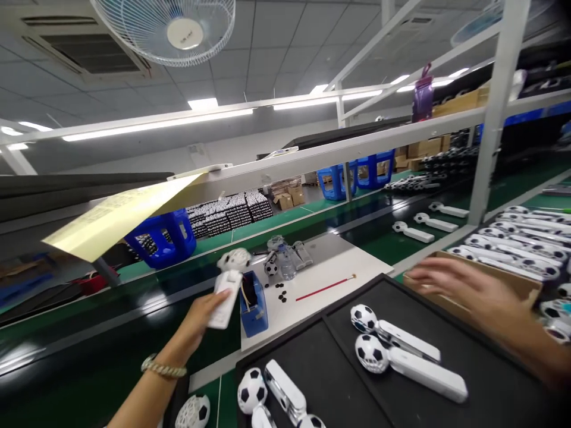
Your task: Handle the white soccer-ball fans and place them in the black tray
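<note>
A white handheld fan with a football-patterned head (228,279) sits in the left hand (203,318), whose fingers wrap the white handle while the round head points up and away, out over the green conveyor belt (89,356). Just beside it to the right stands a small blue box (254,306) on the edge of a white board (330,267), which also carries a thin red stick (325,288), a few small black discs (281,293) and a cluster of clear parts (288,255). The right hand (459,288) holds nothing: its fingers are stretched out flat and a little blurred, hovering over the rim of a cardboard box (513,279) filled with more of the same fans. Nearer the person, a black tray (491,368) holds two fans lying side by side (401,351), and a second black tray to its left holds others (276,395). Farther along the belt lie single fans (428,223), and behind it are blue crates (167,235). A yellow sheet (120,214) hangs from the white rail overhead.
</note>
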### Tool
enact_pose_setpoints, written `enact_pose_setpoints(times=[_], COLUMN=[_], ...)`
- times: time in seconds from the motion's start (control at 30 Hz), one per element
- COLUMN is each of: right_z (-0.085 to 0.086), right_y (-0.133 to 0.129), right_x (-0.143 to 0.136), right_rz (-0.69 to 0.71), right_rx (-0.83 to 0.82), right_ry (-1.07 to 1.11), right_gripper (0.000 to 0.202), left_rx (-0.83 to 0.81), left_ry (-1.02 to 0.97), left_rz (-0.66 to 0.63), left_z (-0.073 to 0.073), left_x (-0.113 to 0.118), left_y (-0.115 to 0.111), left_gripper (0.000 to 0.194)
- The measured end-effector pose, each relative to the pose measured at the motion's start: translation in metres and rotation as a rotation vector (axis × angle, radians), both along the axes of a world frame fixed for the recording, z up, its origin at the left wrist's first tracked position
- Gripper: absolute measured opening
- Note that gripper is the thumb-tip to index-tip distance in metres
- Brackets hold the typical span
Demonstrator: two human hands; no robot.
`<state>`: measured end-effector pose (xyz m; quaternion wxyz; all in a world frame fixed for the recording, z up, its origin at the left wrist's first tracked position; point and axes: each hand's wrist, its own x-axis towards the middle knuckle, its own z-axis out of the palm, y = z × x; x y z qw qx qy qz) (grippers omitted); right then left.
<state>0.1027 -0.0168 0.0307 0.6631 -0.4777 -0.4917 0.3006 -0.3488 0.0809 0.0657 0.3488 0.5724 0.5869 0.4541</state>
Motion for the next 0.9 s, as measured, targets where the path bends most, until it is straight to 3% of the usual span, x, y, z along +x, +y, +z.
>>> enact_pose_setpoints(times=[0.07,0.17,0.23,0.3,0.4,0.5,0.57,0.63,0.73,0.83,0.9], right_z=[0.011,0.026,0.032,0.032,0.029,0.027,0.027,0.027,0.022,0.014,0.01], right_y=[0.022,0.04,0.042,0.04,0.039,0.04,0.043,0.046,0.051,0.056,0.059], right_x=[-0.048,-0.115,-0.139,-0.146,-0.136,-0.122,-0.115,-0.112,-0.116,-0.126,-0.134], right_rz=[0.309,0.658,0.795,0.84,0.864,0.891,1.007,1.215,1.458,1.522,1.533], right_rx=[0.001,-0.106,-0.069,-0.022,-0.113,-0.145,-0.11,-0.1,-0.099,-0.101,-0.126], right_ry=[0.188,0.505,0.69,0.838,0.974,1.056,1.057,1.016,0.978,0.972,0.962], right_gripper=[0.046,0.042,0.04,0.04,0.028,0.022,0.024,0.027,0.031,0.03,0.03], left_rx=[-0.017,-0.039,-0.008,0.088,0.136,0.091,0.035,-0.049,-0.14,-0.024,0.136], left_ry=[-0.101,-0.209,-0.33,-0.437,-0.62,-0.893,-1.087,-1.232,-1.321,-1.413,-1.441], left_rz=[-0.129,-0.271,-0.402,-0.462,-0.464,-0.507,-0.623,-0.806,-1.064,-1.218,-1.176], left_z=[0.019,0.029,0.026,0.02,0.011,0.002,-0.004,-0.011,-0.025,-0.038,-0.045], left_x=[0.051,0.125,0.161,0.184,0.193,0.188,0.183,0.179,0.176,0.18,0.186], left_y=[-0.022,-0.053,-0.07,-0.085,-0.103,-0.105,-0.097,-0.084,-0.065,-0.059,-0.061], left_gripper=[0.047,0.047,0.042,0.035,0.03,0.029,0.03,0.038,0.046,0.043,0.045])
